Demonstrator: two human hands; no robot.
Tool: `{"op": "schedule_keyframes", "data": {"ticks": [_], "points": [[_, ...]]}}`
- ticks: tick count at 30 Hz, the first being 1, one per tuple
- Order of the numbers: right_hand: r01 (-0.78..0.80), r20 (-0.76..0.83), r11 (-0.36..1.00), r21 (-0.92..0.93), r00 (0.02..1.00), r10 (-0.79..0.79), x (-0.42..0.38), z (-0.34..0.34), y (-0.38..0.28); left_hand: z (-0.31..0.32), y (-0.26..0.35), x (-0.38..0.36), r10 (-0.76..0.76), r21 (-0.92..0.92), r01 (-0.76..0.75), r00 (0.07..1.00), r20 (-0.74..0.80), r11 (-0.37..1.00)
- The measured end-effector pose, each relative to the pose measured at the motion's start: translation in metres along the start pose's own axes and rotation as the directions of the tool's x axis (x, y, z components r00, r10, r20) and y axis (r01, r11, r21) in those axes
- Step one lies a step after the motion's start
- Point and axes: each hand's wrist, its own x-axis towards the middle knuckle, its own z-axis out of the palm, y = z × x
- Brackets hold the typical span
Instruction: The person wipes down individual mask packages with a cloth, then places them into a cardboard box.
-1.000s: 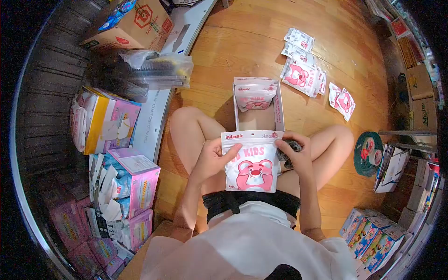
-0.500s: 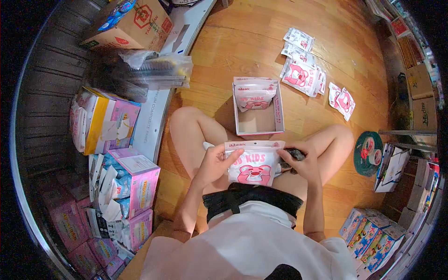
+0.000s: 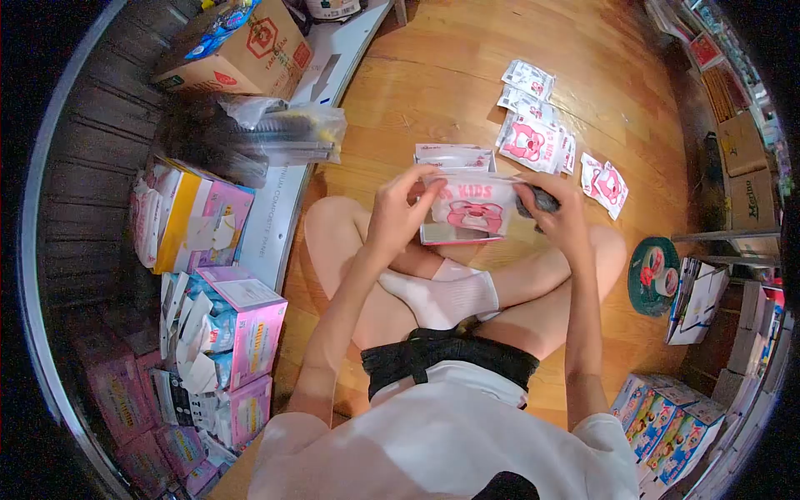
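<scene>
My left hand (image 3: 403,210) pinches the left top corner of a white-and-pink mask packet (image 3: 471,210), which reads KIDS and shows a pink bear. At its right top corner, my right hand (image 3: 560,212) grips the same packet. A dark grey, crumpled-looking thing (image 3: 540,200) sits against the fingers of my right hand; what it is I cannot tell. Below the packet stands an open white-and-pink box (image 3: 467,242), largely covered by it. More packets (image 3: 454,155) stand upright at the box's far side.
Several similar packets (image 3: 532,137) lie in a pile on the wooden floor, with another packet (image 3: 603,185) to their right. A green basket (image 3: 642,287) holds tape rolls (image 3: 665,282). Stacked cartons (image 3: 250,333) line the left; colourful boxes (image 3: 671,425) stand at lower right.
Both hands have moved forward from over my lap, carrying the mask packet over the open box. My white socks and crossed feet now show where the packet was.
</scene>
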Motion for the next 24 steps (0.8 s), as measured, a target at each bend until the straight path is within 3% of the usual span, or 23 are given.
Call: {"op": "schedule_keyframes", "data": {"ticks": [6,9,12,15,24], "points": [[-0.005,0.079,1.000,0.030,0.997,0.002,-0.001,0.035,0.054,0.012,-0.061,0.002,-0.009,0.089,0.006,0.999,0.032,0.996],[0.000,0.127,0.999,-0.040,0.992,0.005,-0.004,0.045,0.070,0.013,-0.073,-0.002,-0.025,0.251,0.005,0.997,0.078,0.968],[-0.058,0.151,0.995,-0.078,0.986,0.070,-0.005,0.051,0.076,0.016,-0.077,-0.005,0.036,0.296,-0.048,0.998,0.047,0.954],[-0.023,0.160,0.996,-0.085,0.986,0.037,-0.005,0.059,0.084,0.017,-0.081,-0.001,0.132,0.349,-0.153,0.988,0.083,0.924],[0.060,0.054,0.935,-0.351,0.998,-0.044,-0.003,0.077,0.085,0.021,-0.086,0.000,0.119,0.543,-0.128,0.992,0.053,0.830]]}}
